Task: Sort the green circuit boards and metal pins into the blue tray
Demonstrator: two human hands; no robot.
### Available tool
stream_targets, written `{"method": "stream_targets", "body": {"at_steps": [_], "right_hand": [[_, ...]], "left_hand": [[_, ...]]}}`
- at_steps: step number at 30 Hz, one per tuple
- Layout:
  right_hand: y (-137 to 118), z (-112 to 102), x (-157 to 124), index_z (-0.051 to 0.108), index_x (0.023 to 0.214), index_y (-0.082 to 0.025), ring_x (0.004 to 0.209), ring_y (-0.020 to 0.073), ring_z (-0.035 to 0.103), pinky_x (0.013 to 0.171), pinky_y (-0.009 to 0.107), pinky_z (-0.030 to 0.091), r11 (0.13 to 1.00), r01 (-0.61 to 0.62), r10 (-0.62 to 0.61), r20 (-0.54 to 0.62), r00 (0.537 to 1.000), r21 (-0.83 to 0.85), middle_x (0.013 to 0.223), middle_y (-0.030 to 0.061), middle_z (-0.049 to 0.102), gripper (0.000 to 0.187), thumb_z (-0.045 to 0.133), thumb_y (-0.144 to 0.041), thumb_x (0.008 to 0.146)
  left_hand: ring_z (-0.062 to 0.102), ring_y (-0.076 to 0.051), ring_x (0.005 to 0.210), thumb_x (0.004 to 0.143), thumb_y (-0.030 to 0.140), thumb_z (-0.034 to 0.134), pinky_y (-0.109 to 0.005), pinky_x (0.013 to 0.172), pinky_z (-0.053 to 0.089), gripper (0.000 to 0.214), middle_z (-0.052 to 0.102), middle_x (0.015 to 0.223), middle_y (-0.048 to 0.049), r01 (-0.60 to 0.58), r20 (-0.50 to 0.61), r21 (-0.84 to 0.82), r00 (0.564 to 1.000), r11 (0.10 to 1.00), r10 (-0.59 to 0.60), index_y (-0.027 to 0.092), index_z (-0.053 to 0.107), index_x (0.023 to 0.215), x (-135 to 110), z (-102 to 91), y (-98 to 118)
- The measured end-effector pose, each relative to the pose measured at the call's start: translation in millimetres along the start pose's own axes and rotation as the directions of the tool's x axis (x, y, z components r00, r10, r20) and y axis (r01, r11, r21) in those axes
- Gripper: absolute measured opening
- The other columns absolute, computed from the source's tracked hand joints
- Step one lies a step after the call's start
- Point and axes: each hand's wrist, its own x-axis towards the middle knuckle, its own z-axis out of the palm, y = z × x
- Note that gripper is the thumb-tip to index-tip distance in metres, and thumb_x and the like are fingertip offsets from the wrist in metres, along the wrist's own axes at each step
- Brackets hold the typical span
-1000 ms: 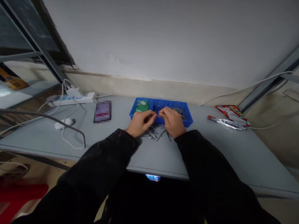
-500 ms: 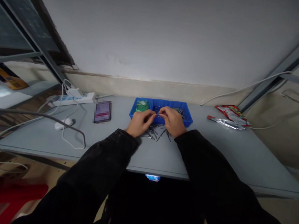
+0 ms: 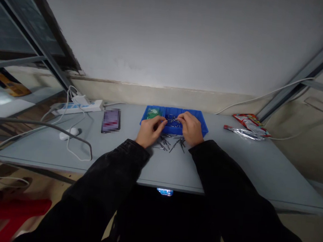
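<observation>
Nearest: a lit screen (image 3: 165, 191) below the table's front edge, between two black sleeves (image 3: 119, 157); same place as in the earlier frames.

Table (image 3: 168, 170): loose pins (image 3: 164, 143) lie scattered in front of the tray, some just beside the left hand. More of the cluster near the right hand is exposed than half a second ago.

Left hand (image 3: 149, 132): at the tray's front, fingers curled, thumb and forefinger tips a small gap apart. Drawn slightly back from its earlier position; cannot tell whether it grips a pin.

Right hand (image 3: 192, 130): thumb and forefinger nearly closed over the tray. Shifted right and away from the left hand; the two sets of fingertips, close together before, now stand apart. A slim metal piece shows by its fingertips; cannot tell whether it is held or lies in the tray behind.

Tray (image 3: 174, 130): blue, three compartments, not moved. Green bag (image 3: 152, 113) in the left one; pins in the middle one, now seen more openly between the hands. The right one, whose contents showed before, is now mostly covered by the right hand.

Farther out, unchanged: blurred-out purple item (image 3: 111, 120) and power strip (image 3: 80, 107) at left, packets (image 3: 249, 126) at right. Wall (image 3: 178, 44) behind.
</observation>
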Motion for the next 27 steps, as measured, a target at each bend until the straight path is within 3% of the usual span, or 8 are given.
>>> {"method": "stream_targets", "body": {"at_steps": [3,5,8,11,17,27], "right_hand": [[4,0,0,0.064,0.093,-0.021,0.085,0.0218,0.061,0.081,0.035,0.044,0.998,-0.061,0.061,-0.062,0.996,-0.002,0.090,0.0057,0.066,0.019,0.048,-0.029,0.101],[6,0,1,0.065,0.099,-0.022,0.083,0.0216,0.060,0.082,0.036,0.043,0.995,-0.093,0.091,-0.076,0.993,-0.027,0.090,0.0049,0.066,0.014,0.053,-0.028,0.098],[6,1,1,0.065,0.104,-0.022,0.080,0.0210,0.059,0.083,0.037,0.043,0.993,-0.110,0.106,-0.074,0.992,-0.053,0.088,0.0036,0.066,0.013,0.058,-0.027,0.096],[5,2,1,0.065,0.103,-0.022,0.079,0.0206,0.059,0.082,0.036,0.042,0.993,-0.106,0.102,-0.069,0.992,-0.048,0.088,0.0037,0.066,0.012,0.058,-0.028,0.095],[3,4,0,0.064,0.100,-0.022,0.080,0.0209,0.059,0.079,0.036,0.040,0.994,-0.099,0.097,-0.038,0.995,-0.054,0.088,0.0042,0.066,0.011,0.057,-0.029,0.096],[2,4,0,0.064,0.100,-0.022,0.080,0.0207,0.059,0.079,0.036,0.040,0.993,-0.106,0.105,-0.015,0.994,-0.048,0.087,0.0036,0.066,0.009,0.060,-0.027,0.094]], "left_hand": [[0.048,-0.009,0.051,0.098,0.036,0.059,-0.022,0.056,0.039,0.024,0.057,0.058,0.0037,-0.022,0.042,0.004,0.999,1.000,0.021,0.015,0.071,0.096,0,-1.4,3],[0.049,-0.009,0.050,0.098,0.035,0.059,-0.022,0.056,0.039,0.024,0.056,0.056,0.0041,-0.060,0.177,-0.004,0.982,0.998,0.060,0.016,0.073,0.094,-1,-2.2,7],[0.049,-0.009,0.049,0.095,0.038,0.062,-0.023,0.055,0.038,0.025,0.055,0.054,0.0041,-0.122,0.430,-0.010,0.896,0.992,0.114,0.017,0.075,0.088,-4,-2.6,13],[0.050,-0.010,0.049,0.089,0.043,0.069,-0.025,0.054,0.038,0.025,0.056,0.055,0.0035,-0.162,0.556,0.003,0.820,0.987,0.133,0.019,0.076,0.088,-5,-2.2,16],[0.054,-0.011,0.051,0.081,0.042,0.075,-0.026,0.054,0.038,0.021,0.061,0.060,0.0019,-0.157,0.588,0.036,0.802,0.987,0.106,0.021,0.077,0.085,-6,-0.7,15],[0.054,-0.011,0.051,0.083,0.031,0.071,-0.025,0.055,0.038,0.012,0.060,0.057,0.0023,-0.164,0.616,0.040,0.781,0.986,0.104,0.022,0.078,0.084,-6,0.8,17]]}}
